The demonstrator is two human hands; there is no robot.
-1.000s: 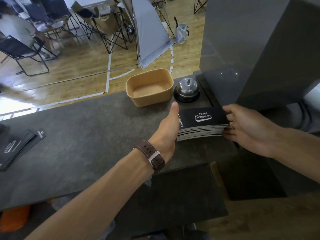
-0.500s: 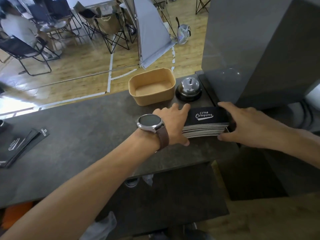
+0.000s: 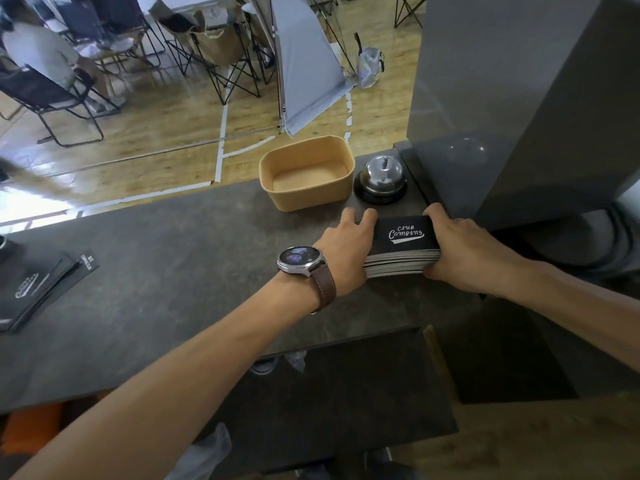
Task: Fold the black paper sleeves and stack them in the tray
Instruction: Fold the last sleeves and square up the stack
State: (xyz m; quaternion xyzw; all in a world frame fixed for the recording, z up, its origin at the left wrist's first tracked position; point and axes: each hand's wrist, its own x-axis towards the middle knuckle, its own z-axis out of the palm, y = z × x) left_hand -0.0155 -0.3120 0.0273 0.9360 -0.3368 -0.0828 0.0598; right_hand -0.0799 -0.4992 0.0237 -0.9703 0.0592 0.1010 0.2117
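Item 1: stack of folded black paper sleeves (image 3: 401,249), top sleeve printed "Club Camping" in white script, pale sheet edges showing along the near side. Lies flat on the dark stone-look counter (image 3: 180,271), at about 2 o'clock from the middle of the view.

Item 2: left hand (image 3: 349,245), palm down, at the stack's 9 o'clock edge. Fingers curl around that end, fingertips reaching toward the far corner; it grips the stack. A round-faced wristwatch (image 3: 300,260) on a brown leather strap sits on the wrist.

Item 3: right hand (image 3: 464,251), at the stack's 3 o'clock edge. Thumb lies at the near corner and fingers wrap the far corner; it grips the stack from the opposite end. A ring (image 3: 459,219) shows on one finger.

Item 4: tan tray (image 3: 277,183), rectangular with rounded corners, nothing inside. Stands on the counter at 11 o'clock from the stack, near but apart from the left fingertips.

Item 5: silver desk bell (image 3: 383,178) on a black base, just beside the tray at its 3 o'clock, and at 12 o'clock from the stack.

Item 6: loose pile of unfolded black sleeves (image 3: 38,289), fanned, at the counter's far 9 o'clock end, well apart from the hands.

Item 7: tall grey block (image 3: 519,98) rising at 1 o'clock, close behind the right hand.

Item 8: background at 11 o'clock, beyond the counter: wooden floor with white tape lines, folding chairs (image 3: 55,95), a seated person (image 3: 38,53).
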